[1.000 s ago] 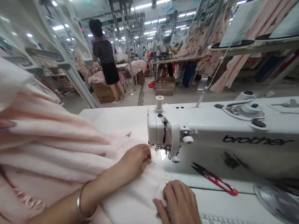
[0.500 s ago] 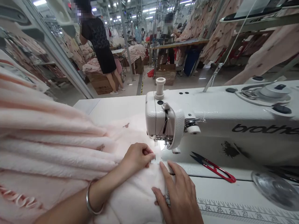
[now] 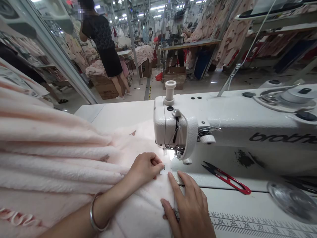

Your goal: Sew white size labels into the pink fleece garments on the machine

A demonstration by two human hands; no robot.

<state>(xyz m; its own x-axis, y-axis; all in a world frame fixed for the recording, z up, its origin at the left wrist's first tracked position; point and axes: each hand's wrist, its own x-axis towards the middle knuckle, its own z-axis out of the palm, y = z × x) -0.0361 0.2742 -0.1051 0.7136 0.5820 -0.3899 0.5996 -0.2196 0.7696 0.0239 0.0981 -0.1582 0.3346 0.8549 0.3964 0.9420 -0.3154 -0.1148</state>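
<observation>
Pale pink plush fabric (image 3: 138,145) with small brown motifs runs under the needle area of a white sewing machine (image 3: 170,122). My left hand (image 3: 146,168) pinches a small white label (image 3: 162,169) with dark print, lying on the fabric just in front of the presser foot. My right hand (image 3: 190,205) rests with fingers spread, its fingertips on the fabric's right edge and the machine bed. Part of the label is hidden under my left fingertips. A silver bangle (image 3: 92,213) circles my left wrist.
Red-handled thread snips (image 3: 228,178) lie right of my hands. A printed ruler scale (image 3: 235,223) runs along the table front, near a clear round disc (image 3: 292,198). Gathered fabric (image 3: 49,142) heaps on the left. Beyond the table stands a person in dark clothes (image 3: 106,43).
My hands hold nearly the same places on the fabric and label. At the far left, another person's dark-clothed body and foot have come into view. The camera view has shifted slightly.
</observation>
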